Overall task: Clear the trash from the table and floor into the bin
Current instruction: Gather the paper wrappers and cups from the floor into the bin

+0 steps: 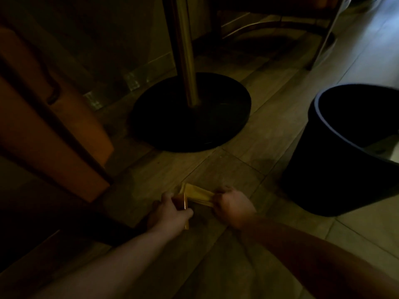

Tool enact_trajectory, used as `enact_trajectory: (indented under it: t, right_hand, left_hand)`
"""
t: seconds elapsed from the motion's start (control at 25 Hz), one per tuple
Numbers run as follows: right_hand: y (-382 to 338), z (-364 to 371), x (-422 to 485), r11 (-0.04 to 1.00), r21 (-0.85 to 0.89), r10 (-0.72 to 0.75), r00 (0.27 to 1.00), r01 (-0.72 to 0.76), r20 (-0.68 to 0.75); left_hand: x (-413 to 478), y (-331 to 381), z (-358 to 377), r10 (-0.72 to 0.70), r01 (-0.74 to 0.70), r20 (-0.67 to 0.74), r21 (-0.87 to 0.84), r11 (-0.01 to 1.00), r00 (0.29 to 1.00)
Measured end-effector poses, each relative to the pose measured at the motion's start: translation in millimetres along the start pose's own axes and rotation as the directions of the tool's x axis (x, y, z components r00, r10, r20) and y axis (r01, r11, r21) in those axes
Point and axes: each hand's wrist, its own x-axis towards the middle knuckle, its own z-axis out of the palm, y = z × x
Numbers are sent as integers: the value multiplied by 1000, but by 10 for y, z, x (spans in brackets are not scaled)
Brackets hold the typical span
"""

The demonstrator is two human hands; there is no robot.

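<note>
Low over the dim tiled floor, both my hands grip a yellow wrapper (195, 196). My left hand (172, 212) is closed on its darker orange end, and my right hand (232, 205) is closed on the crumpled yellow end, so the wrapper stretches between them. A black bin (336, 169) stands to the right of my hands, its mouth tilted toward me. Something pale lies inside it; I cannot tell what.
A round black table base (226, 111) with a brass pole (184, 50) stands just beyond my hands. An orange chair (49, 117) fills the left side. More chair legs (321, 44) stand at the back right. The scene is very dark.
</note>
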Motion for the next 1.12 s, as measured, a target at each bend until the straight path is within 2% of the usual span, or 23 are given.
enact_trajectory:
  t: [0.08, 0.16, 0.28, 0.32, 0.36, 0.44, 0.52, 0.64, 0.8, 0.84, 0.92, 1.04, 1.12]
  right_hand:
    - [128, -179, -384, 1000, 17, -18, 1000, 18, 2]
    - [242, -386, -814, 996, 85, 28, 999, -26, -22]
    - [387, -764, -1548, 975, 208, 111, 985, -82, -130]
    - [435, -905, -1791, 961, 262, 127, 981, -85, -148]
    - [479, -1048, -2008, 948, 310, 127, 980, -75, -152]
    - [546, -1310, -2397, 936, 351, 85, 985, -28, -150]
    - [576, -1505, -2707, 933, 359, 48, 986, 12, -159]
    - [620, -1624, -3188, 933, 358, 66, 970, 23, -236]
    - [681, -1470, -3673, 951, 306, 122, 950, -29, -287]
    - [680, -1418, -3766, 950, 306, 153, 950, -66, -271]
    - [708, -1301, -3880, 933, 342, 201, 952, -114, -230]
    - [782, -1114, -3999, 842, 510, 308, 933, -175, -189]
    - [811, -944, -4068, 779, 532, 435, 897, -332, -77]
  left_hand:
    - [-77, 22, 50, 12, -10, 36, -50, 999, 999]
    - [-204, 59, 128, 28, -12, 115, -139, 990, 993]
    - [-449, 251, 153, 51, 78, 339, -356, 931, 940]
    - [-536, 381, 142, 110, 48, 402, -364, 930, 909]
    - [-618, 545, 131, 202, -50, 442, -331, 942, 874]
    - [-802, 930, 177, 386, -333, 550, -200, 922, 740]
    - [-1048, 1288, 285, 431, -475, 690, -143, 868, 581]
    - [-1447, 1497, 654, 319, -488, 862, -98, 867, 393]
    - [-1810, 1264, 1211, 241, -423, 930, -106, 900, 278]
    - [-1896, 1172, 1306, 225, -429, 938, -95, 898, 262]
    - [-1953, 1030, 1374, 216, -463, 931, -59, 884, 293]
    - [-1860, 878, 1244, 240, -465, 875, -19, 885, 420]
    - [-1765, 795, 1131, 260, -508, 826, 37, 861, 500]
